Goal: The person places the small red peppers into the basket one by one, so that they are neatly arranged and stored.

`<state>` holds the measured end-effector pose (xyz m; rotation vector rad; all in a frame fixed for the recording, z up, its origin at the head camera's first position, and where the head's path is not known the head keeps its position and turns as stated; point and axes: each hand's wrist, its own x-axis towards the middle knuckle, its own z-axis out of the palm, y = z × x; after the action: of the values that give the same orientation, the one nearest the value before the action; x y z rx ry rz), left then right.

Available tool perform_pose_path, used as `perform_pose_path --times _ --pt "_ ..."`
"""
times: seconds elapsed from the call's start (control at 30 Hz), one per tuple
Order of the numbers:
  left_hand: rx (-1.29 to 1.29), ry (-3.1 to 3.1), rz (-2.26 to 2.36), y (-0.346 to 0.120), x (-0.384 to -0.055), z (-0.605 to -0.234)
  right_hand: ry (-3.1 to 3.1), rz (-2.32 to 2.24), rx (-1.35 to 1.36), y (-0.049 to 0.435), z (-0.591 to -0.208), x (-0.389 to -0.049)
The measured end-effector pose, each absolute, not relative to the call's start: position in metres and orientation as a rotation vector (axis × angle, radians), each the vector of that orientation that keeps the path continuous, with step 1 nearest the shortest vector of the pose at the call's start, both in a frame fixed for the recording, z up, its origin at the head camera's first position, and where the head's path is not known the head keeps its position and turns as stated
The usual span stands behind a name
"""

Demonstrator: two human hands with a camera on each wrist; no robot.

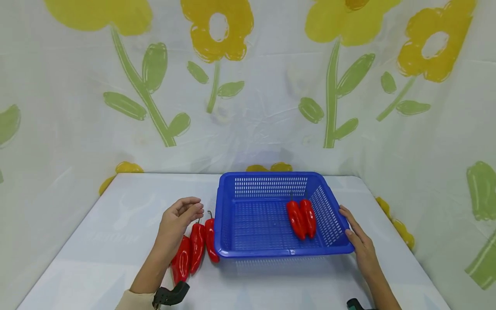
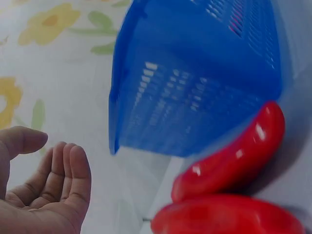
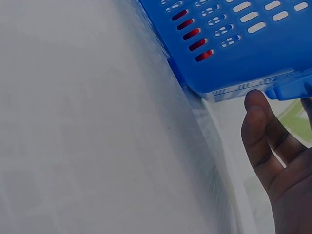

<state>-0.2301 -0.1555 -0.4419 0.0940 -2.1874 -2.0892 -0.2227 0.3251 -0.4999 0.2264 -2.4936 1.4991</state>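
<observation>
My left hand hovers over the table left of the blue plastic basket, fingers loosely bent and holding nothing. Close by, red chili peppers lie on the table: one partly behind the left forearm, a middle pepper and another pepper beside the basket's left wall. In the left wrist view, thumb and fingers of the left hand stand apart. Inside the basket, toward its right side, two red peppers lie side by side. My right hand rests with relaxed fingers at the basket's right rim.
The basket stands on a white table, toward its back and right of centre. Behind the table and along its sides hangs a white cloth printed with yellow flowers. Dark straps circle both wrists.
</observation>
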Motion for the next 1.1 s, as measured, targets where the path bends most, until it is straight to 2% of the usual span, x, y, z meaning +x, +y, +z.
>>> perform_pose_path --times 0.53,0.8,1.1 --pt "0.36 -2.073 -2.046 -0.192 -0.206 -0.476 -2.512 1.536 0.181 0.325 -0.495 -0.225" --pt "0.367 -2.072 -1.958 -0.202 -0.199 -0.479 -2.556 1.499 0.155 0.324 -0.493 -0.223" --pt "0.499 -2.152 -1.861 -0.214 -0.191 -0.482 -2.579 1.461 0.183 0.326 -0.492 -0.223"
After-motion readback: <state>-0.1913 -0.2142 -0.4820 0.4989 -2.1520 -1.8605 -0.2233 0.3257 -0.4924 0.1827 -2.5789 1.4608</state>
